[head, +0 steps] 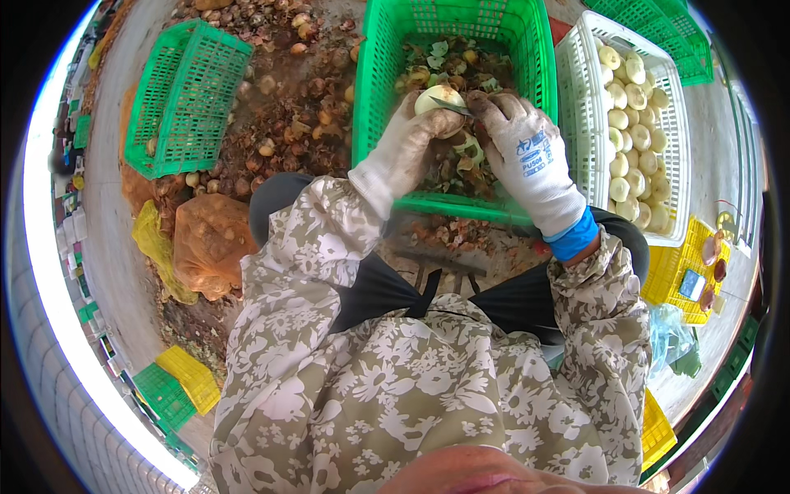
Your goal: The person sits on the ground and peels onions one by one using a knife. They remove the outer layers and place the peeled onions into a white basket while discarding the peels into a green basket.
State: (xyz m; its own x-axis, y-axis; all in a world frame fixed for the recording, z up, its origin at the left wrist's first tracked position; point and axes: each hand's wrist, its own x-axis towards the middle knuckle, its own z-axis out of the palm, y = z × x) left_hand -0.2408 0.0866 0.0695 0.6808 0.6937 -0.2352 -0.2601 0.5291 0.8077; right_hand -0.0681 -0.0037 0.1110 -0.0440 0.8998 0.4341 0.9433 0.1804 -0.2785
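My left hand (410, 139), in a soiled white work glove, is wrapped around a pale peeled onion (435, 99). A small knife (450, 106) lies with its blade across the onion's face. Its handle is mostly hidden inside my gloved right hand (512, 123), which grips it. Both hands are over a large green plastic crate (463, 205). Onion skins and leafy trimmings (475, 163) cover the bottom of that crate.
To the right stands a white plastic crate (577, 105) of peeled onions (639, 136). Unpeeled onions and loose skins (296, 117) spread over the floor at left, beside a tilted green crate (191, 105) and an orange mesh sack (210, 244). A yellow crate (666, 272) bears a phone (692, 284).
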